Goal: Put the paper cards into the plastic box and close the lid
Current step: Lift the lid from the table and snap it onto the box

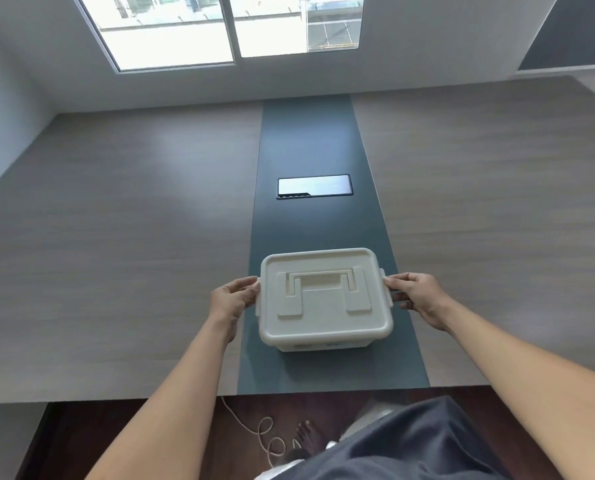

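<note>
A cream plastic box (325,301) stands on the dark centre strip of the table, near the front edge. Its lid lies flat on top with the carry handle folded down. My left hand (232,299) presses the clip on the box's left side. My right hand (419,296) grips the clip on its right side. No paper cards are visible anywhere; the box's inside is hidden by the lid.
The wide wooden table (116,237) has a dark strip down its middle with a glossy rectangular hatch (314,186) set into it beyond the box. A white cord (254,431) lies on the floor below the table's front edge, by my bare foot.
</note>
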Demonstrator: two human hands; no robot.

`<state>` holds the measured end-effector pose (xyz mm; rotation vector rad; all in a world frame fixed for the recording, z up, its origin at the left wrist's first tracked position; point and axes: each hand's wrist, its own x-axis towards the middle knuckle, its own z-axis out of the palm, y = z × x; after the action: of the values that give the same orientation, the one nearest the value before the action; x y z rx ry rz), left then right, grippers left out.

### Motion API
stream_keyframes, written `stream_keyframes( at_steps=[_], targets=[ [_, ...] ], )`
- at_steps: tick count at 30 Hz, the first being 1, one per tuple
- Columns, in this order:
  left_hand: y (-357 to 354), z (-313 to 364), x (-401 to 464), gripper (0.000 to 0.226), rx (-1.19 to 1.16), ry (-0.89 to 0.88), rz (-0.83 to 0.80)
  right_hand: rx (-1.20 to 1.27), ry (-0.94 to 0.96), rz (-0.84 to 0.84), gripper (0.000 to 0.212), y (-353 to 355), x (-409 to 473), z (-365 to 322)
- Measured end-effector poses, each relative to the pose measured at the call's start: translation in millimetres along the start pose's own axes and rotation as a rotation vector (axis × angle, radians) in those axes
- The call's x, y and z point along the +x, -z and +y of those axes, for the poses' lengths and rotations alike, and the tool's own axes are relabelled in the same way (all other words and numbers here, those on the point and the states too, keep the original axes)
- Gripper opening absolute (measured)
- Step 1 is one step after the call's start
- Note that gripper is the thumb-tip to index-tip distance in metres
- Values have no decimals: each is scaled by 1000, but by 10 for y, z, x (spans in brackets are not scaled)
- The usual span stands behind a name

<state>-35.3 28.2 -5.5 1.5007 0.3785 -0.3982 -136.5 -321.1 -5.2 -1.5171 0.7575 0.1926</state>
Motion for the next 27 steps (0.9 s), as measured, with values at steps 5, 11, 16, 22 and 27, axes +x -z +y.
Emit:
stream_keyframes(
  at_steps=[5,11,16,22,27],
  targets=[
    [-31,-54,-51,31,36,34,-7,-28,15,13,32,-44,16,11],
    [-42,-87,-129,37,86,195,-82,49,-124,-148,40,-104,-101,-6],
    [-28,-97,-114,33,38,193,-67,139,-167,-180,31,-113,-125,-3],
    [-101,-65,-101,31,-146,378,-35,397,-297,-219,29,-155,-118,50],
    [-100,-91,4,42,-262,412,-46,622,-372,-158,42,-206,-72,53]
  ],
)
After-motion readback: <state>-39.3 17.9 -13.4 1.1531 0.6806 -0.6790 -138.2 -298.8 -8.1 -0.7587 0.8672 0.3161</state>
